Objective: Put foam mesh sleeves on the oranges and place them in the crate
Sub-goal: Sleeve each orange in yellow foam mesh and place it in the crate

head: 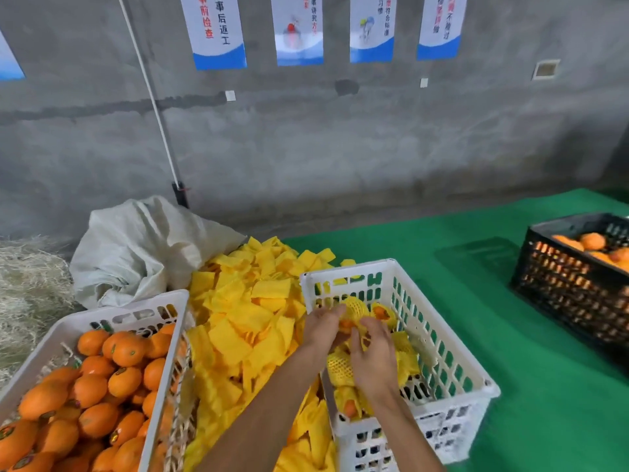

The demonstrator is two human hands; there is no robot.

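Landmark: a white crate (452, 338) stands on a green table (544, 386); every place below is given from this crate.
Orange in hand: one orange (345, 325), partly covered by a yellow foam mesh sleeve (355, 306), is held just above the crate's far-left corner.
Left hand: the left hand (323, 327) grips the orange from the crate's left side, fingers curled around it.
Right hand: the right hand (372, 352) pinches the sleeve's loose edge on the near side, fingers curled.
Key relation: the orange sits between both hands, the left a little nearer; the sleeve's open end seems to face the person.
Crate contents: several sleeved oranges (340, 367) lie directly below the hands.
Supplies: spare sleeves (245, 321) are heaped just left of the crate; bare oranges (102, 386) fill a second white crate (112, 310) further left.
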